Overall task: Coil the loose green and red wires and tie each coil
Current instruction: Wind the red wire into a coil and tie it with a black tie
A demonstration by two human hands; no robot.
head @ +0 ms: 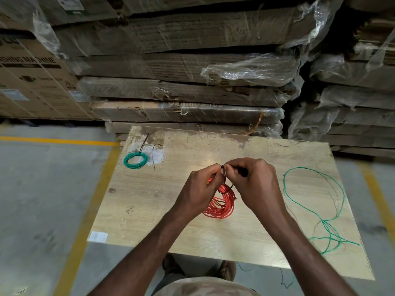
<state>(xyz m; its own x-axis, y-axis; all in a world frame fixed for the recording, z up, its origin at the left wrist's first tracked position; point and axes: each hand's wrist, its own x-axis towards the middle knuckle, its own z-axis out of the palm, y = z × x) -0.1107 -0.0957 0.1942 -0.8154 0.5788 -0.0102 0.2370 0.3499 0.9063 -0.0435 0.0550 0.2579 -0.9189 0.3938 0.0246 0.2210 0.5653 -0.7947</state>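
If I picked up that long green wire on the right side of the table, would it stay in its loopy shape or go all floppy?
Probably floppy. The loose green wire is thin and sprawls in wide, uneven loops on the table, so it would likely droop and tangle when lifted. It looks light. The tied green coil would hold its shape better, since a black tie cinches it.

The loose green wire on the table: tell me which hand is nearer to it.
Right. The right hand is beside the loose green wire, just left of its big loop. The left hand is farther off, beyond the red coil.
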